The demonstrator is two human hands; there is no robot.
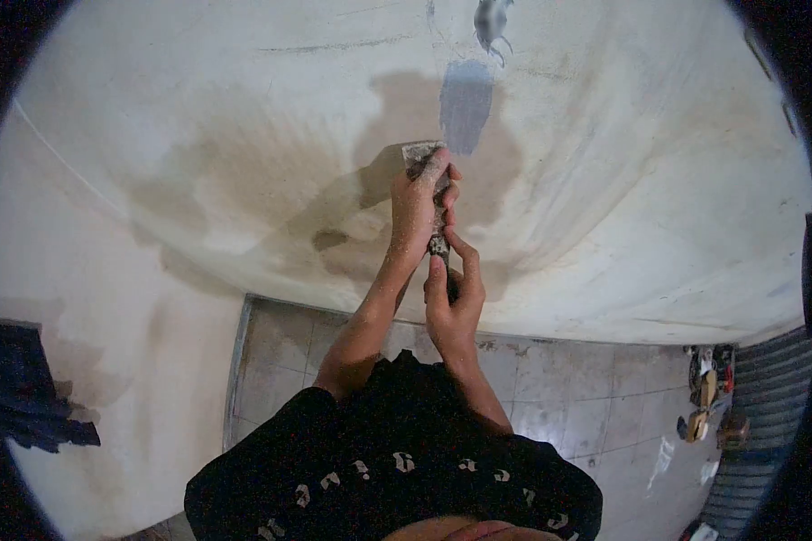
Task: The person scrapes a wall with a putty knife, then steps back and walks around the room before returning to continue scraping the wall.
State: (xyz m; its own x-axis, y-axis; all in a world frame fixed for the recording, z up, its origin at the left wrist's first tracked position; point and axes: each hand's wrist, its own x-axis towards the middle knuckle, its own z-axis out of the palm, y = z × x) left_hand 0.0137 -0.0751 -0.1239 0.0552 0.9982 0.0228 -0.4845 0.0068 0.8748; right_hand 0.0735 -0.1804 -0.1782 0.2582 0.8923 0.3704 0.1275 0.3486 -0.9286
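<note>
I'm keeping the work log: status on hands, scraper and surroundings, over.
Left hand around scraper near its blade; right hand gripping it lower. Grey wall patch beside blade. No obstruction visible ahead of blade.

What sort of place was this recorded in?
Probably an indoor room, perhaps a garage or shop: it has a tiled floor, what looks like a corrugated shutter, and a stained pale wall with a grey patch.

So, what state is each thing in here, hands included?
Scraper: held, residue-coated.
Left hand: closed around the scraper's upper part.
Right hand: closed on its lower end.
Grey patch: smeared on; wet or dry unclear.
Wall: stained, marked.
Dark cloth: hanging, ragged-edged.
Tiled floor: cluttered at far right.
</note>
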